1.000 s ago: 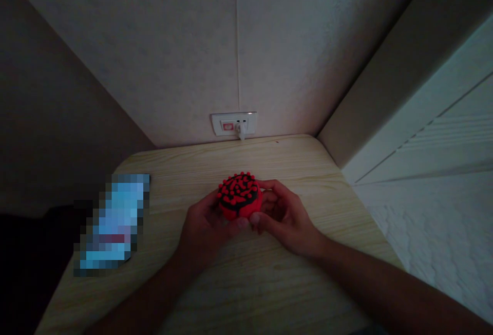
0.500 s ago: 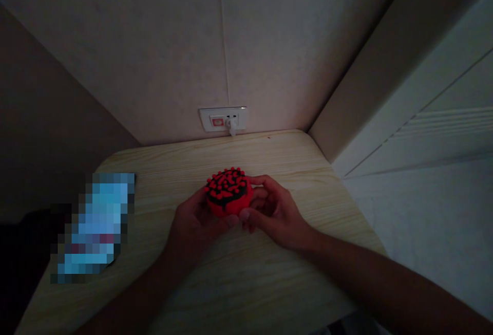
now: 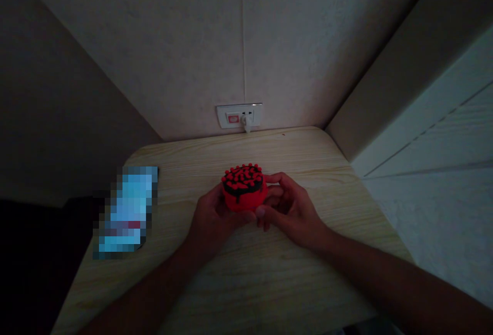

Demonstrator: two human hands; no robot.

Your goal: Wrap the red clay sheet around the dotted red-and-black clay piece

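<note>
A small round toy cake [image 3: 245, 199], seemingly of modelling clay, is held between both hands above the wooden tabletop. Its sides are red. A black layer drips over its top, which carries red strips and a ring of little red balls. My left hand [image 3: 211, 217] wraps the cake's left side, thumb along the lower front. From the right, my right hand [image 3: 295, 211] grips it, thumb at the lower front edge and index finger at the far side. The fingertips behind and beneath the cake are hidden.
A lit phone [image 3: 129, 209], its screen blurred out, lies on the left of the pale wooden table [image 3: 269, 283]. Behind the table, a wall socket [image 3: 239, 116] holds a white plug [image 3: 246, 123]. A pale door or panel [image 3: 435, 134] stands to the right. The room is dim.
The view has swung a little left, so everything sits further right. The cake is tipped slightly, showing more of its red front side. Both hands keep their hold.
</note>
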